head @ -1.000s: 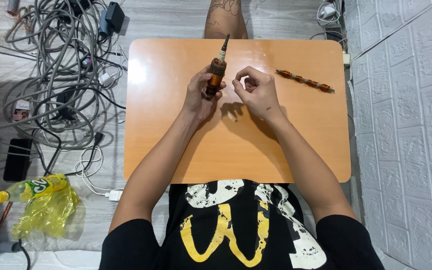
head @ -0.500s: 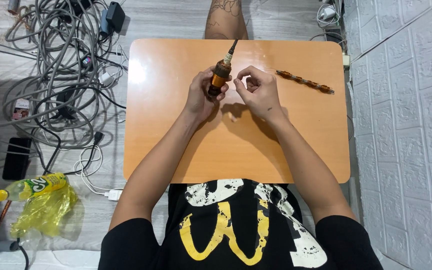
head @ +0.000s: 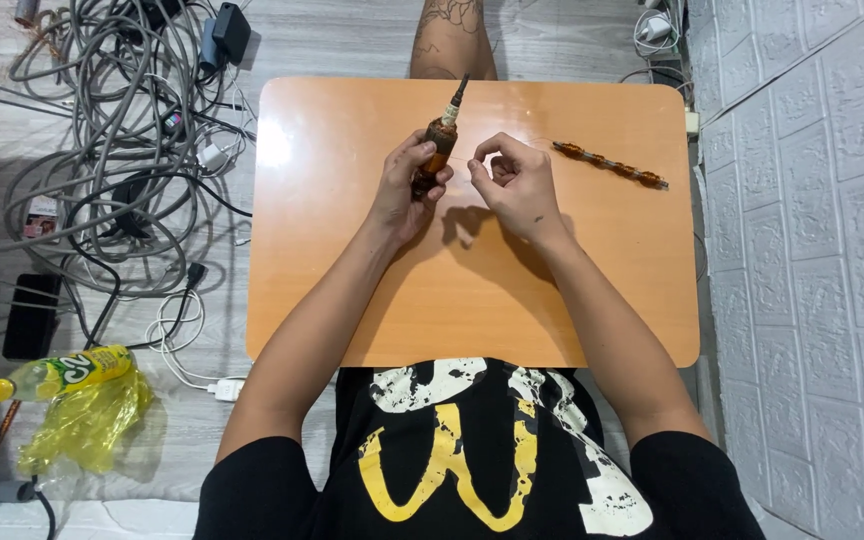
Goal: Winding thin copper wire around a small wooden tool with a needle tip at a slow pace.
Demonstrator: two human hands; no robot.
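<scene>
My left hand [head: 407,185] grips a brown, rusty tool handle [head: 439,143] with a thin dark tip pointing away from me, held just above the orange table [head: 352,290]. My right hand [head: 512,182] hovers a little to the right of it, fingers curled with thumb and forefinger pinched together; whether something tiny sits between them cannot be seen. A long beaded brown rod [head: 610,164] lies on the table to the right of my right hand, untouched.
A tangle of grey cables and adapters [head: 122,130] covers the floor to the left. A yellow-capped bottle [head: 57,373] and a yellow plastic bag [head: 82,420] lie at lower left. A white tiled wall [head: 812,250] runs along the right. Someone's leg [head: 452,38] shows beyond the table.
The tool in my left hand has tilted slightly, its tip leaning more to the right. My right hand has drawn a little away from the handle.
</scene>
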